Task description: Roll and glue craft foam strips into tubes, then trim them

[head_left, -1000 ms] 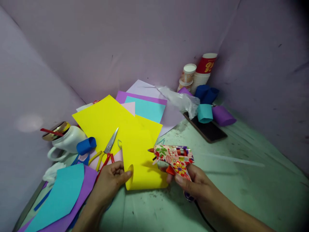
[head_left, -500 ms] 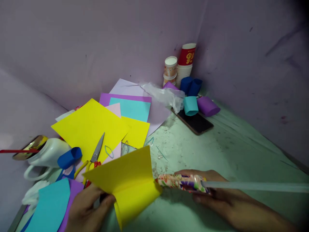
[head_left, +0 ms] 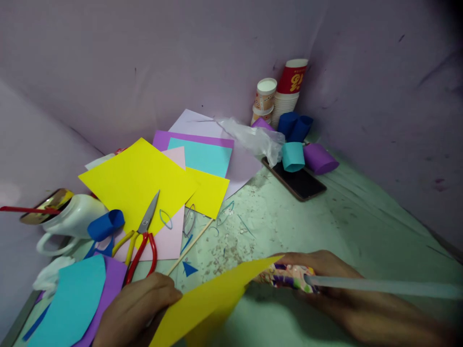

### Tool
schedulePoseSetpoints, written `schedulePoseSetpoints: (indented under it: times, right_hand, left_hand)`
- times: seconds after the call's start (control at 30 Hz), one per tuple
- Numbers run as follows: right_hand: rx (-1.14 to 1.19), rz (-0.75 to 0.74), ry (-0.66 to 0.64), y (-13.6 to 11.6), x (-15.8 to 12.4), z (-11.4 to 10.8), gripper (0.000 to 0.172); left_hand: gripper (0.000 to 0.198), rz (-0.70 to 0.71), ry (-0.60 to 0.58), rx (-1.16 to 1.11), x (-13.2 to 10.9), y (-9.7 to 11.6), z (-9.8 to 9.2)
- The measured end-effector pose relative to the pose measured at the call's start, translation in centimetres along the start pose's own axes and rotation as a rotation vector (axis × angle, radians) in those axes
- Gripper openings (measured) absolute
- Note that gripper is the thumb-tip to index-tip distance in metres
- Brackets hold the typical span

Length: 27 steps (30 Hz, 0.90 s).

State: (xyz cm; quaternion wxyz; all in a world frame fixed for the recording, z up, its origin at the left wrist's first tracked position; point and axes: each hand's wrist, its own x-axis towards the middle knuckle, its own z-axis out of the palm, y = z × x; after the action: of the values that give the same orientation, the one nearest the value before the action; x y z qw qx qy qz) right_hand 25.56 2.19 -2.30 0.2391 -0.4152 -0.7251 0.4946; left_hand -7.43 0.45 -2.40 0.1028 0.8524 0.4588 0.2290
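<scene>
A yellow sheet (head_left: 213, 301), folded or curled over, is held at its left edge by my left hand (head_left: 139, 306) at the bottom centre-left. My right hand (head_left: 336, 284), at the lower right, is closed round a patterned glue gun (head_left: 292, 278). A long translucent glue stick (head_left: 383, 285) runs out of its back to the right. The gun's tip is hidden behind the sheet's upper right corner. Red-and-yellow-handled scissors (head_left: 144, 231) lie with blades up on yellow paper (head_left: 133, 173).
Coloured sheets (head_left: 202, 156) lie at the back. A phone (head_left: 304, 185), rolled paper tubes (head_left: 320, 159), a plastic bag (head_left: 253, 137) and stacked cups (head_left: 285, 101) stand or lie back right. A white mug (head_left: 77, 217) and cyan paper (head_left: 68, 299) are left; a thin stick (head_left: 191, 246) lies centrally.
The yellow sheet has turned and lowered, now hiding the gun's tip. My left hand has shifted, uncovering the scissor handles, the thin stick and a blue scrap. The view has shifted slightly.
</scene>
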Motion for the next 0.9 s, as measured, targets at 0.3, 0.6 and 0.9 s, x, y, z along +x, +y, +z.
schedulePoseSetpoints:
  times: [0.3,0.6,0.9]
  right_hand:
    - [-0.210,-0.122,-0.046,-0.6,0.7,-0.9,0.033]
    - [-0.238,-0.085,-0.130,0.1,1.5,-0.8,0.031]
    - [-0.290,-0.137,-0.130,0.2,1.9,-1.0,0.035]
  left_hand:
    - [0.013,0.077,0.000,-0.068,1.1,1.2,0.0]
    - [0.013,0.023,0.060,-0.232,0.3,1.3,1.1]
    - [0.015,0.060,0.052,-0.187,1.2,1.8,0.4]
